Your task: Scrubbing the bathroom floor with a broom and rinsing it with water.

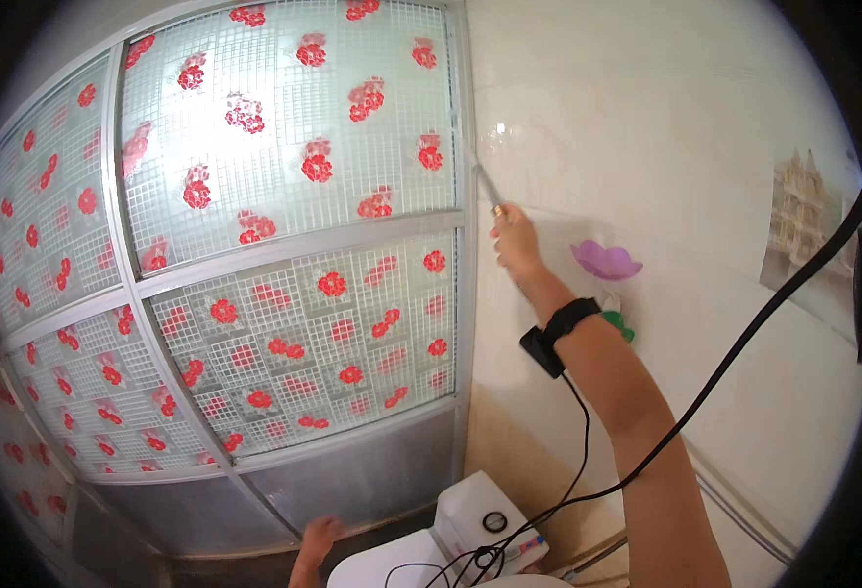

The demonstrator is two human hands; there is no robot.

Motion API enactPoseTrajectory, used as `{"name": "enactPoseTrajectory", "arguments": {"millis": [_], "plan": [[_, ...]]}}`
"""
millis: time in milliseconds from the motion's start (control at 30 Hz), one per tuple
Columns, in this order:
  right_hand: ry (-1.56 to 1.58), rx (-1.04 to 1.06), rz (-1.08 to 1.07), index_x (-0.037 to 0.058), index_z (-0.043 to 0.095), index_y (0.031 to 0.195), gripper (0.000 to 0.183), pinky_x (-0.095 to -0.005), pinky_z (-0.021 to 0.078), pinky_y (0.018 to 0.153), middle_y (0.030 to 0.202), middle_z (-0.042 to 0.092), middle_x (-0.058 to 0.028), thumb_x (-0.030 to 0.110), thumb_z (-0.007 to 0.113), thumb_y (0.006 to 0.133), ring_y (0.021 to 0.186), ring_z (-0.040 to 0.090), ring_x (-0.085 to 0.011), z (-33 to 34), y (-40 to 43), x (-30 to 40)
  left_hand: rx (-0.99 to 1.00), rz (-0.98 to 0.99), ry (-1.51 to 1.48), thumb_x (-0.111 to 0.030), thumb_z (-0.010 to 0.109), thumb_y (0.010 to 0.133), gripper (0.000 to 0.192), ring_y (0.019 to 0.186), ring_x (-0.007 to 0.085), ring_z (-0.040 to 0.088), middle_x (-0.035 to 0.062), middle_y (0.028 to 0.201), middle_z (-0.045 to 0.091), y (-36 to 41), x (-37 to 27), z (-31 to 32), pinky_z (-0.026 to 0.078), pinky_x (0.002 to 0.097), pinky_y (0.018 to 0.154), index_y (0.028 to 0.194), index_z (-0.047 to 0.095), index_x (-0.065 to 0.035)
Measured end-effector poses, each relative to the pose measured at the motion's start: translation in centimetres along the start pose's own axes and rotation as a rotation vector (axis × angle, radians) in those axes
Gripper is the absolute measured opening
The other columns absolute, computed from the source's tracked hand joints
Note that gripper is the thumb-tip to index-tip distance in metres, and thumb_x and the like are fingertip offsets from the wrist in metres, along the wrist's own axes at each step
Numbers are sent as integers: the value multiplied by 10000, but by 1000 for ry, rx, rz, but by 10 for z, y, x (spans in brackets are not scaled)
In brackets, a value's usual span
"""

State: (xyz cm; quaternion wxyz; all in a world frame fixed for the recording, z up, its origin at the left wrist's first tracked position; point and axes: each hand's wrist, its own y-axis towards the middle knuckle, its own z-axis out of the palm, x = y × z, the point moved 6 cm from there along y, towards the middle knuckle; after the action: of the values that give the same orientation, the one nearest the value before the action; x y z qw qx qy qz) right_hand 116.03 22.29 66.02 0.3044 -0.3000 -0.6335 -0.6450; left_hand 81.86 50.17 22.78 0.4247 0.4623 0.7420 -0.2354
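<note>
My right hand [517, 239] is raised near the wall and grips a slim grey rod-like tool [489, 187] with a brass-coloured collar. The tool's tip points up and left at the edge of an aluminium-framed glass partition [306, 242]; whether it touches the frame is unclear. Red flowers and white grid lines pattern the glass. Low in the picture, my left hand [320, 536] is blurred in front of the partition's grey lower panel [357, 459]. Nothing shows in it, and its finger posture is hard to make out.
A white toilet tank [471, 492] with a round flush button stands below, its white lid [394, 555] alongside. Black cables [710, 393] cross my right arm. A purple flower-shaped holder [607, 260] and a green item [619, 325] are on the tiled wall [622, 132].
</note>
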Motion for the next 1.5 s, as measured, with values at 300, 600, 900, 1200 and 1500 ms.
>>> {"name": "enactPoseTrajectory", "arguments": {"millis": [300,600,900,1200,1500], "plan": [[216,-47,393,106,407,1083,287,-206,324,382,700,493,-35,171,416,803,518,424,-78,58,-182,-122,336,73,-639,-454,393,798,579,868,174,498,113,1095,423,57,-192,54,411,277,705,1231,263,-92],[-257,-238,-32,12,486,940,214,-365,388,700,880,505,-178,68,453,736,829,478,-322,43,-320,-75,571,-100,-899,-401,357,828,440,850,190,515,98,972,501,61,-232,102,443,291,678,1097,381,-54],[-278,905,508,6,517,926,282,-278,386,703,879,533,-99,224,448,761,800,494,-190,-95,-359,-136,459,-312,-837,-328,388,837,318,447,110,384,1,567,375,20,-178,161,415,270,459,970,399,-41],[-1472,1722,1186,61,554,937,282,-467,358,762,842,556,-135,214,537,701,780,514,-315,-399,-551,-238,322,-449,-574,-335,417,826,321,382,29,258,-48,514,294,-10,-129,157,215,175,336,1017,420,-76],[-1447,1871,992,-1,448,617,189,-346,413,544,708,515,-127,140,487,738,661,529,-231,-415,-617,-252,83,-516,-670,-339,414,828,290,390,33,259,-41,535,308,-42,-83,110,194,171,335,1016,417,-118]]}}
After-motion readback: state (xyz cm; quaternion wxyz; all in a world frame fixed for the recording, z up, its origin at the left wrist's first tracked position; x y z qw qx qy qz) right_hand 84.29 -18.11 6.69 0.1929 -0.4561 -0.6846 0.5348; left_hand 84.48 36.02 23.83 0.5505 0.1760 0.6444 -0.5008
